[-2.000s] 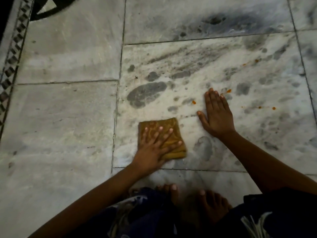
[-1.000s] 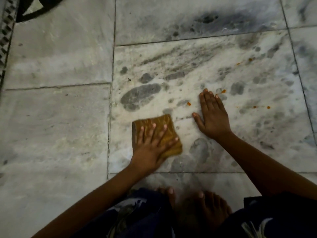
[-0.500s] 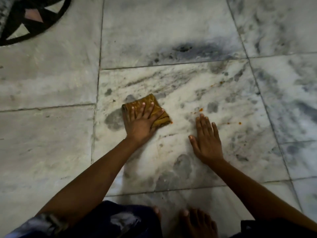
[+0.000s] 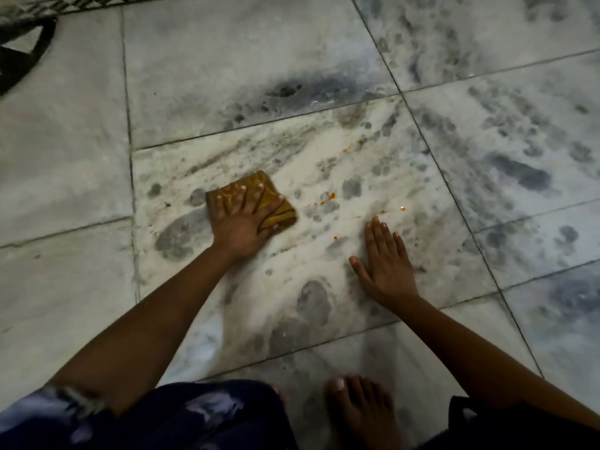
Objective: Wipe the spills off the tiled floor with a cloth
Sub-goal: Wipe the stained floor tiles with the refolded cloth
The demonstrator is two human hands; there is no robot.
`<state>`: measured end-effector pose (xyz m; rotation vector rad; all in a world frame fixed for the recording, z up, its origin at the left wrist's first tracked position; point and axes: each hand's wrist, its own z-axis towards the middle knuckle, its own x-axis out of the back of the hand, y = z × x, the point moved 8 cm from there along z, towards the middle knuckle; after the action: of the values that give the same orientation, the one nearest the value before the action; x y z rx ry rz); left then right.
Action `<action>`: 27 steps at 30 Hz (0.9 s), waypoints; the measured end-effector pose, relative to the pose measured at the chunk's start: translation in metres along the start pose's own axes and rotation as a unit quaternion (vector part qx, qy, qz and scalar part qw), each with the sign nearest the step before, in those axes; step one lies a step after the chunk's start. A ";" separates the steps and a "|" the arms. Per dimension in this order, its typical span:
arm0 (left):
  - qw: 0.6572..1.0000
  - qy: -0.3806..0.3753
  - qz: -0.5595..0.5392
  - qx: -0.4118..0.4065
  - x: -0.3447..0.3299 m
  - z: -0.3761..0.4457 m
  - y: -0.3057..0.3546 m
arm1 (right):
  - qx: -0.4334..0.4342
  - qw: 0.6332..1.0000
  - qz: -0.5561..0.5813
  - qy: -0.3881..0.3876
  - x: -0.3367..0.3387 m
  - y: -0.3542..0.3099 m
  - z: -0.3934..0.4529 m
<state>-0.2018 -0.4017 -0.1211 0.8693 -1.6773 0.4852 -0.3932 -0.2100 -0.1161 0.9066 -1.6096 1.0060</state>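
A folded mustard-yellow cloth (image 4: pixel 281 212) lies flat on the white and grey marble floor (image 4: pixel 324 164). My left hand (image 4: pixel 242 222) presses down on it with fingers spread, covering most of it. To the right, my right hand (image 4: pixel 386 264) rests flat on the tile, fingers together, holding nothing. Small orange spill spots (image 4: pixel 328 197) lie between the cloth and my right hand, with more orange specks (image 4: pixel 402 208) just beyond my right fingertips and a faint one (image 4: pixel 361 142) farther back.
My bare foot (image 4: pixel 357 407) and dark patterned clothing (image 4: pixel 201 417) fill the bottom edge. A dark mat or strap (image 4: pixel 22 56) lies at the far left, below a patterned floor border (image 4: pixel 65 4). Grey marble veining covers the tiles all around.
My left hand has slid the cloth forward, away from my body, across the tile. My right hand has stayed flat on the floor. The view has tilted forward.
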 end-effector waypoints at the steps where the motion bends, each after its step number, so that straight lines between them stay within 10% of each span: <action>1: 1.000 -0.003 0.001 -0.005 -0.001 0.006 0.012 | 0.010 1.000 -0.007 -0.002 0.000 -0.001 0.000; 8: 0.989 0.051 0.004 -0.137 -0.008 -0.042 0.033 | 0.050 0.999 0.006 -0.011 -0.004 -0.005 0.002; 17: 0.999 0.032 -0.012 0.007 0.001 0.009 0.016 | 0.060 0.998 0.031 0.005 -0.007 -0.003 0.003; 24: 0.982 0.043 0.049 -0.175 -0.018 -0.052 0.055 | 0.059 0.997 0.043 0.005 -0.005 -0.001 0.002; 27: 0.990 0.020 0.050 -0.130 -0.010 -0.043 0.015 | 0.060 0.997 0.046 0.002 -0.006 -0.001 0.003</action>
<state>-0.1846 -0.3582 -0.1162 0.5832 -1.7076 0.3387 -0.3920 -0.2128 -0.1225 0.9171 -1.6130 1.1776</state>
